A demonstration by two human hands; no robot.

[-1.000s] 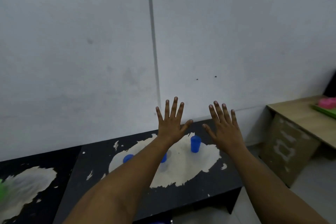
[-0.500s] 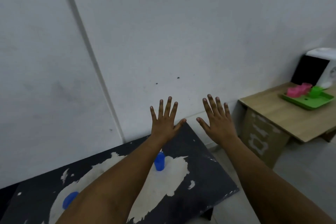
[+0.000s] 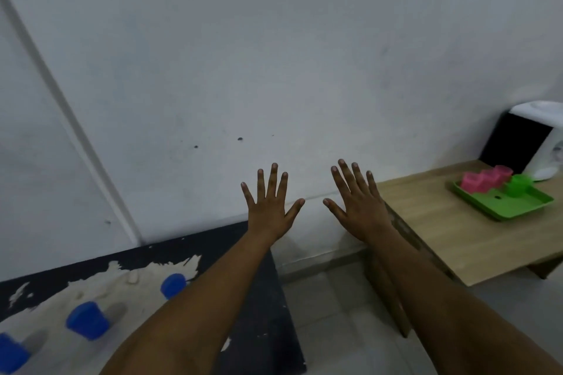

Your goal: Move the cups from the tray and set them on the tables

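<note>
Presently I am holding my left hand point(image 3: 269, 207) and right hand point(image 3: 359, 207) out in front of me, side by side but apart, fingers spread straight, gripping nothing; judging by the task, they are free so that I can be reaching for more cups. Item: green tray point(image 3: 518, 210), sitting on the wooden table point(image 3: 441, 222) to my right, well apart from both hands. Item: pink cups point(image 3: 484, 181), clustering at the tray's far edge, with one green cup point(image 3: 521, 184) just beside them; how many pink ones I cannot tell. Item: three blue cups point(image 3: 88, 320), standing upside down on the worn black table point(image 3: 268, 313) at my left, seemingly delivered. Item: a white appliance point(image 3: 548, 146), sitting behind the tray against the wall. Remaining work, as I am judging it: carrying the tray's cups off to the tables.
</note>
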